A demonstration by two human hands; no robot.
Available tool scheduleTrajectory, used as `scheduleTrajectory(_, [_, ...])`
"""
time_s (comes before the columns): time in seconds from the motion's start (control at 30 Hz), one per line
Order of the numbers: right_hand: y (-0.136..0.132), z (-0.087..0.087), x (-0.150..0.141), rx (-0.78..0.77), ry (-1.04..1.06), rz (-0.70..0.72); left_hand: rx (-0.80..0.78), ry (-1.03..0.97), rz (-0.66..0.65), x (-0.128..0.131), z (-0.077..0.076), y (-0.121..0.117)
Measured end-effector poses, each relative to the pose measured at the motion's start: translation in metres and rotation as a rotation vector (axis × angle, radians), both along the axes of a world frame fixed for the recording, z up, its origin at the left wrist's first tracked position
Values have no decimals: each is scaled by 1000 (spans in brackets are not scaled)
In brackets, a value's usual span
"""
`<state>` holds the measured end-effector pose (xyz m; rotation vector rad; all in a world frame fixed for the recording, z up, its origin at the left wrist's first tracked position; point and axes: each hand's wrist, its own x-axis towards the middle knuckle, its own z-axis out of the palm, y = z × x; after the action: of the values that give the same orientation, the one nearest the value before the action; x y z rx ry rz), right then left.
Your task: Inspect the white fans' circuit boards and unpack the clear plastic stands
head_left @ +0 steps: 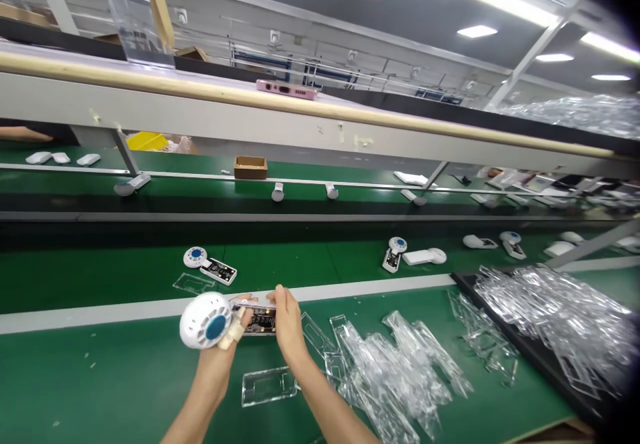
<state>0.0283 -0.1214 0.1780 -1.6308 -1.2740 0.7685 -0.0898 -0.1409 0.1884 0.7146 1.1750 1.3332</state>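
My left hand (216,357) grips a round white vented housing with a blue centre (204,321), and a taped finger shows against it. My right hand (287,321) pinches the edge of a flat rectangular device with exposed dark circuitry (257,321). That device sits between both hands, partly hidden by my fingers. Below my hands, a clear moulded plastic insert (269,387) lies on the green bench. A heap of similar clear inserts (395,384) lies just right of my right forearm.
A black tray (505,324) heaped with clear inserts stands at the right. Beyond a white stripe, matching white-and-blue parts and circuit devices lie on a green belt. A raised beige rail carries a pink phone (287,89). A co-worker's arm (25,134) shows at far left.
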Motion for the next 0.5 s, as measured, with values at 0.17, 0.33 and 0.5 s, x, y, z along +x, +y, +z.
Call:
scheduleTrajectory(0.17, [19, -20, -4, -1, -35, -17, -36, 30, 98, 10, -11, 7])
scheduleTrajectory(0.33, [60, -54, 6, -243, -198, -12, -131, -73, -79, 13, -50, 40])
scheduleTrajectory(0.5, [133, -69, 57, -428, -383, -53, -87, 541, 76, -67, -76, 102])
